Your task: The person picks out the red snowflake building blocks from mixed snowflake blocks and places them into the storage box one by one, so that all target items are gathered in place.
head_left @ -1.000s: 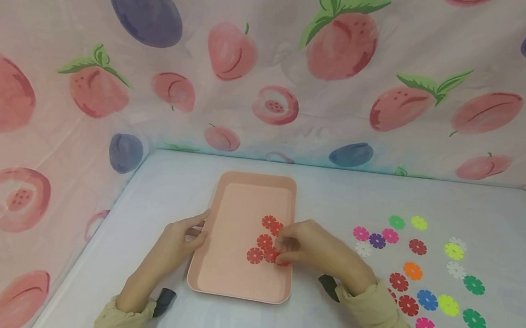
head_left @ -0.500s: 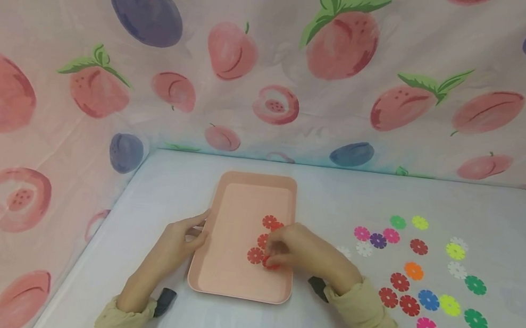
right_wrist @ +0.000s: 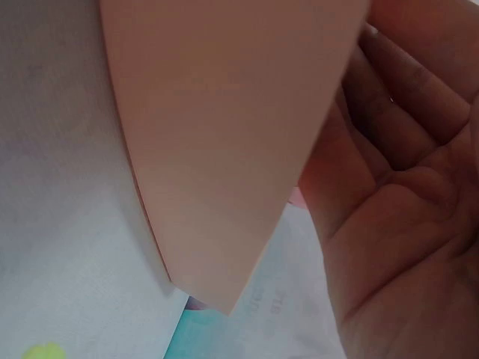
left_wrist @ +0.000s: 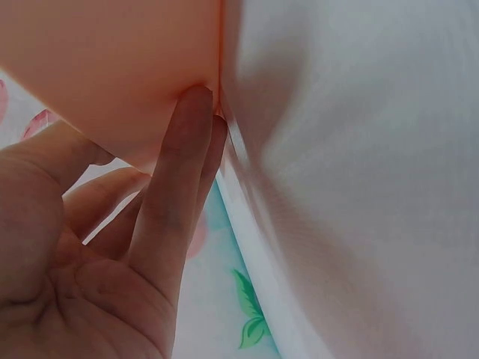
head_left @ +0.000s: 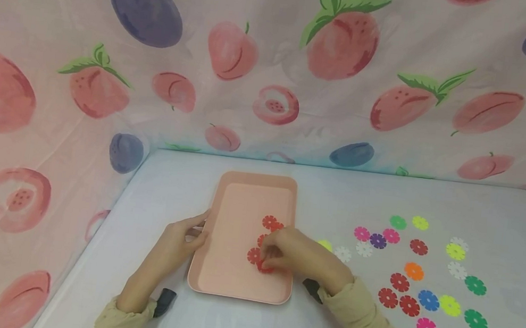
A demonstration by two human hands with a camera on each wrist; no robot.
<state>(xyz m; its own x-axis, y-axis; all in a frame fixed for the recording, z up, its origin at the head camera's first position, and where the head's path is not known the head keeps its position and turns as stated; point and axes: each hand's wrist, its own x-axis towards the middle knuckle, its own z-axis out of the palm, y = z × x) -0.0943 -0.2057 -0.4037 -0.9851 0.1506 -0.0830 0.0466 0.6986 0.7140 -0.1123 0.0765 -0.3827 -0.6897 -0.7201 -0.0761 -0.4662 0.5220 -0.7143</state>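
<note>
In the head view a peach-coloured tray (head_left: 237,225) lies on the table. My left hand (head_left: 177,240) holds its left edge, thumb and index finger at the rim; in the left wrist view other fingertips (left_wrist: 196,105) press the outer wall. Over the tray's right side, my right hand (head_left: 292,255) has curled fingers and pinches a red notched disc (head_left: 265,266), partly covered by the fingertips. Beside it lies another red disc (head_left: 254,255), with further red discs (head_left: 269,222) behind, some half hidden by the hand. The right wrist view shows only the palm (right_wrist: 419,224); the tray wall hides the fingertips.
Right of the tray, notched discs of several colours lie scattered, among them a blue one (head_left: 429,300), an orange one (head_left: 413,271) and dark red ones (head_left: 409,305). A yellow disc (head_left: 325,245) is partly behind the right wrist. Fruit-printed cloth (head_left: 279,53) hangs behind the table.
My right hand has moved left and slightly down inside the tray, and the red disc under its fingertips has shifted left with it. The left hand and the tray have stayed put.
</note>
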